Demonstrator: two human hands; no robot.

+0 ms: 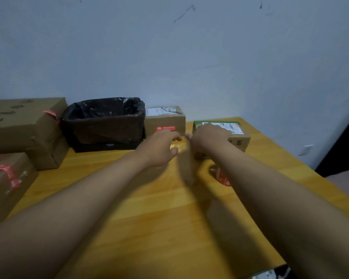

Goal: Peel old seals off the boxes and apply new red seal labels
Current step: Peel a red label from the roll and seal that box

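Note:
A small brown box [164, 119] with a white shipping label on top and a red seal label [165, 128] on its front stands at the back of the wooden table [149, 208]. My left hand [160, 149] hovers just in front of it, fingers loosely curled, holding nothing I can make out. To the right sits a brown box with a green top [238, 137]. My right hand [208, 137] grips its near left top corner, thumb sticking out to the left. A red round object [223, 179], partly hidden under my right forearm, lies on the table.
A bin lined with a black bag [103, 121] stands at the back, left of the small box. Several brown boxes [22, 121] are stacked at the left, some bearing red seals [8, 176]. The table's right edge [290, 164] runs diagonally; a grey wall rises behind.

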